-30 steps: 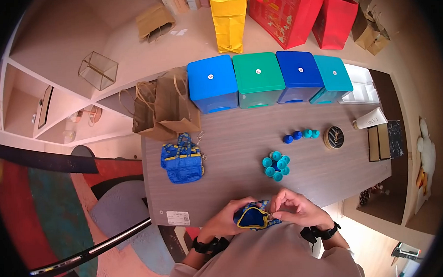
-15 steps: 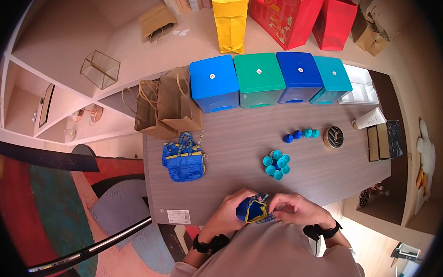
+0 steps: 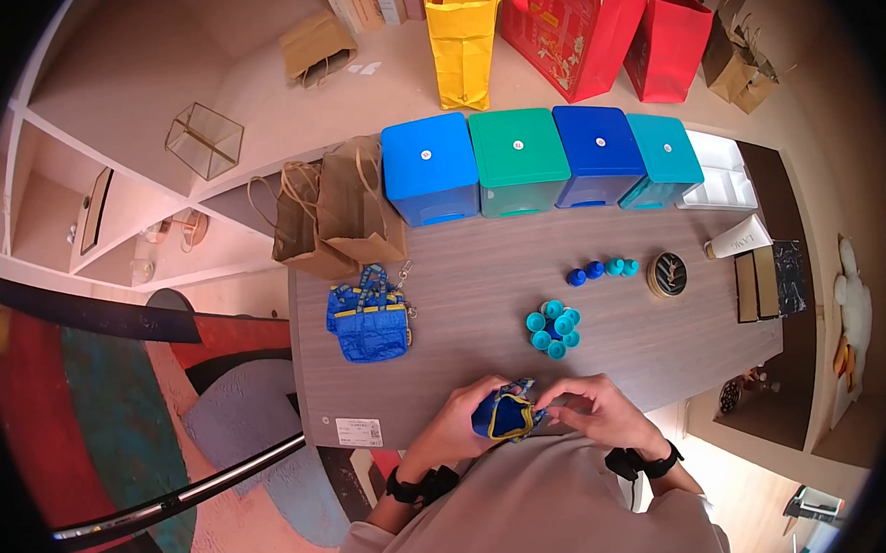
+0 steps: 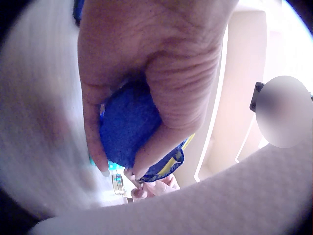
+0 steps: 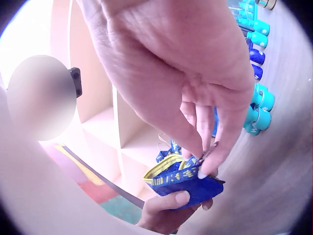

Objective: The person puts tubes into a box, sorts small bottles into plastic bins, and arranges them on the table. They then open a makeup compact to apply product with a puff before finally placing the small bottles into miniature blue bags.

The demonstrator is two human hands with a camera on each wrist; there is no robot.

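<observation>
A small blue pouch (image 3: pixel 504 416) with a yellow-edged, gaping mouth is held near the table's front edge. My left hand (image 3: pixel 458 423) grips its side; in the left wrist view thumb and fingers curl round the blue fabric (image 4: pixel 128 125). At the pouch's right end, my right hand (image 3: pixel 598 414) pinches a small piece by the rim. The right wrist view shows thumb and fingertip together over the patterned edge of the pouch (image 5: pixel 188 188); the pinched piece is partly hidden. What lies inside the pouch cannot be made out.
Blue bags (image 3: pixel 373 325) lie at the left, before brown paper bags (image 3: pixel 357 206). Lidded boxes (image 3: pixel 519 162) line the back. Teal cups (image 3: pixel 556 333) form a ring mid-table, with small bottles (image 3: pixel 594 269), a round black object (image 3: pixel 667 275) and a white tube (image 3: pixel 740 237) further right.
Over the last second the pouch has tilted and shifted slightly upward, with my left hand moving along. My right fingers stay at its right end, slightly more extended than before.
</observation>
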